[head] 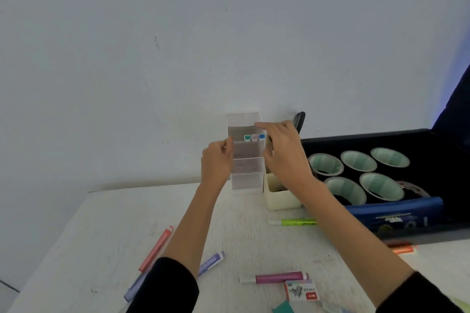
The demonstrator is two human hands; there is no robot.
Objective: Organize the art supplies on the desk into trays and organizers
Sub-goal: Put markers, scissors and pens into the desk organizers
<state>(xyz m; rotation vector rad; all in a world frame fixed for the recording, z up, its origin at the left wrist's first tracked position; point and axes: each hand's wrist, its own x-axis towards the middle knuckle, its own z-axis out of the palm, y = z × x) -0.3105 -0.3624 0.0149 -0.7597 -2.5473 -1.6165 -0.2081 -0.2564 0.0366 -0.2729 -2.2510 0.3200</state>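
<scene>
Head view: white tiered organizer point(245, 162), far centre of the desk point(114, 223) against the wall, with three capped markers point(254, 137) upright in its second tier from the top. Left hand point(216, 160) rests loosely curled at its left wall, right hand point(284, 150) at its right wall with forefinger straight over the top tier; whether either hand actually grips cannot be told. Loose pink marker point(279, 277) near centre: probably light, stiff, smooth, apt to roll; best pinched mid-barrel.

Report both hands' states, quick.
Left hand: curled against the white organizer; grip cannot be told.
Right hand: over the organizer, index finger straight; holding cannot be told.
</scene>
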